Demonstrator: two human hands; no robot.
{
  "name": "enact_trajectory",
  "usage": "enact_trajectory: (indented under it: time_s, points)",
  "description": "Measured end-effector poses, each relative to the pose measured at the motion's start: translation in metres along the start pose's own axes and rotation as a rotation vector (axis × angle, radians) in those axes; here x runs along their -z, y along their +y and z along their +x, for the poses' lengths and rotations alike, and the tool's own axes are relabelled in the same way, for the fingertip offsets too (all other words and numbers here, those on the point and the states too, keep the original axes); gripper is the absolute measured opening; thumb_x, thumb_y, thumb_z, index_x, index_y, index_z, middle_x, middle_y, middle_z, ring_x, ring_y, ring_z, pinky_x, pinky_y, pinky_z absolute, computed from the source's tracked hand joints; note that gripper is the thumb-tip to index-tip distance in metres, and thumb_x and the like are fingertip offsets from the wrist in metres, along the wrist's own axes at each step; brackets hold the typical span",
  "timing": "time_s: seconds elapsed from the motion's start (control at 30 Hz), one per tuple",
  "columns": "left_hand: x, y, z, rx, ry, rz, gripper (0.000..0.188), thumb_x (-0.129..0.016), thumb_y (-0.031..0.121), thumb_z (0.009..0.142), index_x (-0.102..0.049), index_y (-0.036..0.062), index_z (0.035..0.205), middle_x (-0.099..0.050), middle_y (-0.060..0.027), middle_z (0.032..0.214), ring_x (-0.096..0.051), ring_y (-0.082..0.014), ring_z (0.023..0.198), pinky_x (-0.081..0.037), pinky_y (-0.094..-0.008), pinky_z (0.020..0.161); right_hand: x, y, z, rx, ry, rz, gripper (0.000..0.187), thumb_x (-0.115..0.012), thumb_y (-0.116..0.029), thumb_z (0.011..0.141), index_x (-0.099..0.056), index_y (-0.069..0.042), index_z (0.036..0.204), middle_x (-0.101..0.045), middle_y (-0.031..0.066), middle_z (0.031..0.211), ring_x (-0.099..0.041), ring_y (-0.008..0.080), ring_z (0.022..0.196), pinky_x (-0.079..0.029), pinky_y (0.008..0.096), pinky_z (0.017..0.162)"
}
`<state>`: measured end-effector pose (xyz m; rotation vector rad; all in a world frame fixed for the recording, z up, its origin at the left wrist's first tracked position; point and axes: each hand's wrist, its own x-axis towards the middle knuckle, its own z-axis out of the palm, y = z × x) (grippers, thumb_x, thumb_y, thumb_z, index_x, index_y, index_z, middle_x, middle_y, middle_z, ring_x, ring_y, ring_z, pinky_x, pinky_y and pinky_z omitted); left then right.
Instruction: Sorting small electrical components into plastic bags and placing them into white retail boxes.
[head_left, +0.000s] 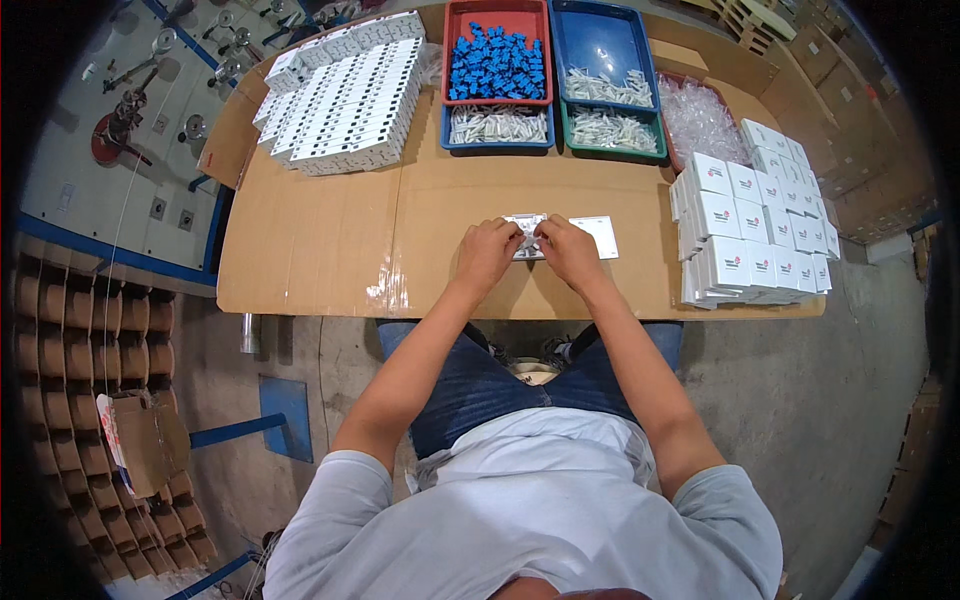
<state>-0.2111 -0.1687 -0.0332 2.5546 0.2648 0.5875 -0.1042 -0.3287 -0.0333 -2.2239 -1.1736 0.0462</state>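
Both hands work close together over a small open white box (524, 219) on the cardboard-covered table. My left hand (487, 252) comes over its left side with the fingertips pinched together. My right hand (569, 252) reaches in from the right, its fingers also drawn together. Between the fingertips is something small and pale; my fingers hide most of it, so its kind cannot be made out. A flat white flap or card (599, 237) lies just right of the box, partly behind my right hand.
Stacked white boxes stand at the back left (345, 105) and right (745, 235). Behind my hands are a red tray (447, 60) of blue parts, blue trays (548, 134) and a green tray (664, 150) of whitish pieces. Clear plastic bags (700, 122) lie right of them.
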Motion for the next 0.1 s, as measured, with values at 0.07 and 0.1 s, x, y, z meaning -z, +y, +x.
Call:
enact_trajectory:
  time_s: [0.07, 0.1]
  points:
    - [0.0072, -0.0005, -0.0012, -0.097, -0.051, -0.034, 0.013, -0.072, 0.018, 0.086, -0.071, 0.0065, 0.091, -0.067, -0.0093, 0.087, -0.066, -0.0283, 0.085, -0.05, -0.0425, 0.073, 0.0039, 0.0016, 0.0013, 0.046, -0.042, -0.039, 0.01, -0.067, -0.012, 0.088, -0.071, -0.009, 0.097, -0.064, 0.008, 0.097, -0.067, 0.0305, 0.083, -0.054, 0.0418, 0.072]
    - [0.009, -0.0056, -0.0019, -0.123, -0.097, -0.035, 0.017, -0.075, 0.02, 0.083, -0.071, 0.0061, 0.091, -0.068, -0.0103, 0.093, -0.066, -0.0294, 0.09, -0.051, -0.0418, 0.074, 0.0056, 0.001, 0.0021, 0.069, -0.063, -0.056, 0.01, -0.067, -0.012, 0.089, -0.071, -0.008, 0.098, -0.065, 0.009, 0.095, -0.067, 0.0302, 0.083, -0.054, 0.0402, 0.072]
